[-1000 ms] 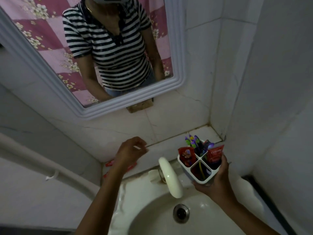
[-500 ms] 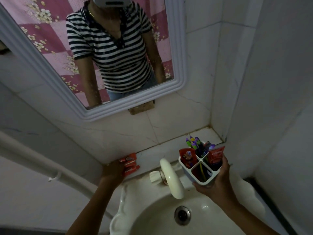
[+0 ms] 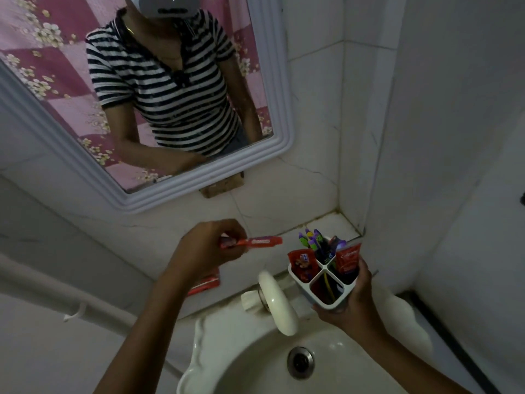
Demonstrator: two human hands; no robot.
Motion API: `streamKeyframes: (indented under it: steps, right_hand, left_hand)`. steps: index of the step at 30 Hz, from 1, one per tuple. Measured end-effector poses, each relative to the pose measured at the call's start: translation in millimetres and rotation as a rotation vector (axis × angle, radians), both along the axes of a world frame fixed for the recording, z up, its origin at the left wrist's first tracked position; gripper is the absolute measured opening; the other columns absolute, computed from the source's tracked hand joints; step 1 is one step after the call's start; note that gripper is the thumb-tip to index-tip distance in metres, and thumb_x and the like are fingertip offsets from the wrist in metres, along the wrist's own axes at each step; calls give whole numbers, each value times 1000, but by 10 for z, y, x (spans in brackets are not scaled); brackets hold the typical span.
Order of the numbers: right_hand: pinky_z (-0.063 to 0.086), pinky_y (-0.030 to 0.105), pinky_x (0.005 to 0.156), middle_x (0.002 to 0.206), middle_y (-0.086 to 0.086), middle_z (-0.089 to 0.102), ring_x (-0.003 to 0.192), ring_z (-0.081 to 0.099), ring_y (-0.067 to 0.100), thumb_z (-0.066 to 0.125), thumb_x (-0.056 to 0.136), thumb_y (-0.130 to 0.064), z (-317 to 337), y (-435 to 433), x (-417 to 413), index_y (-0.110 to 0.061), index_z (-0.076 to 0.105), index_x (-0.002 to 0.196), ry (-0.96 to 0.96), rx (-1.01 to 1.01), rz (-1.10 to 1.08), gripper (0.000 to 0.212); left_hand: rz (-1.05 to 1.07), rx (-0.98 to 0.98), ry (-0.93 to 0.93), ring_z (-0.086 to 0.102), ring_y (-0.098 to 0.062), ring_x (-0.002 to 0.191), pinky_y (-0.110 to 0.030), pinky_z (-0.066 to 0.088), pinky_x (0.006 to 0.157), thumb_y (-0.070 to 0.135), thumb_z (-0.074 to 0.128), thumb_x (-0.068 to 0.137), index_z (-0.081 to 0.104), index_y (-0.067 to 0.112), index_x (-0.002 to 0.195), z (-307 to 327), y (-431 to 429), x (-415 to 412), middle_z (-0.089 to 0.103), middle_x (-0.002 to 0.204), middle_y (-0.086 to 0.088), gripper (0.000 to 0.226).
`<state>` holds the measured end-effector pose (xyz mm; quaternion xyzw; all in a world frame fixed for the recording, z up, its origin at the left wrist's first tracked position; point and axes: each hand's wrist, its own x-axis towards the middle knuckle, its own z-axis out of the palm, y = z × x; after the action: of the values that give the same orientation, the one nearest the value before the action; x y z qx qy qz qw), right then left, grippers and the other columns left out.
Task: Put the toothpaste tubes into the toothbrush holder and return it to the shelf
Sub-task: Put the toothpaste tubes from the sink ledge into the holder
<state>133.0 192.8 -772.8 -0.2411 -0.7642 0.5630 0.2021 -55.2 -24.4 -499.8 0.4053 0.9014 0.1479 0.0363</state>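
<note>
My left hand (image 3: 207,245) covers one end of the tube (image 3: 255,242) it holds, whose print is too blurred for me to read. My left forearm hides part of the red tube on the shelf (image 3: 205,283). My right hand (image 3: 350,304) hides the holder's (image 3: 321,282) base. The sink (image 3: 255,362) runs off the bottom edge.

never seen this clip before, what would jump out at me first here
The left hand holds a slim red toothpaste tube level over the tiled shelf, left of the holder. The right hand grips a white four-compartment toothbrush holder above the white sink, with red tubes and purple brushes in it. Another red tube lies on the shelf.
</note>
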Motion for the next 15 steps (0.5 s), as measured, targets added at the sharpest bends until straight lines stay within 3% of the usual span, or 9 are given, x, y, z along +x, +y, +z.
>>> streamKeyframes:
  steps: [3,7,10,13,15]
  right_hand:
    - [54,56,113,162,8,42,147,54,26,110,43,-39,33,-9,4,-24,12,170,9,-10,-2,161]
    - [48,39,120,164,6,41,149,49,25,108,50,-34,104,-31,26,-25,13,169,64,39,54,152]
    - [54,53,114,158,10,43,145,54,28,108,45,-38,63,-14,14,-16,14,168,20,52,13,156]
    - [54,54,114,159,10,42,145,53,28,107,46,-39,103,-9,28,-15,12,168,20,68,13,157]
    - [55,53,113,160,10,41,146,53,27,108,47,-38,50,-5,29,-16,12,169,-3,62,18,157]
  left_hand:
    - [-160,-55,-61,66,-1,79,-23,53,71,39,80,73,74,31,93,246,276,175,75,88,14,22]
    - [-230,-204,-83,67,-10,89,-27,55,82,33,80,76,75,23,99,56,684,357,75,98,5,26]
    - [-251,-246,-39,66,-19,96,-33,55,84,21,75,80,72,18,106,-221,914,423,72,105,-4,26]
    - [-246,-252,-27,63,-24,100,-34,51,85,17,68,87,68,18,115,-344,992,441,67,114,-7,28]
    - [-232,-183,-116,67,-22,93,-34,53,84,17,70,86,70,19,112,-353,967,393,68,115,-4,26]
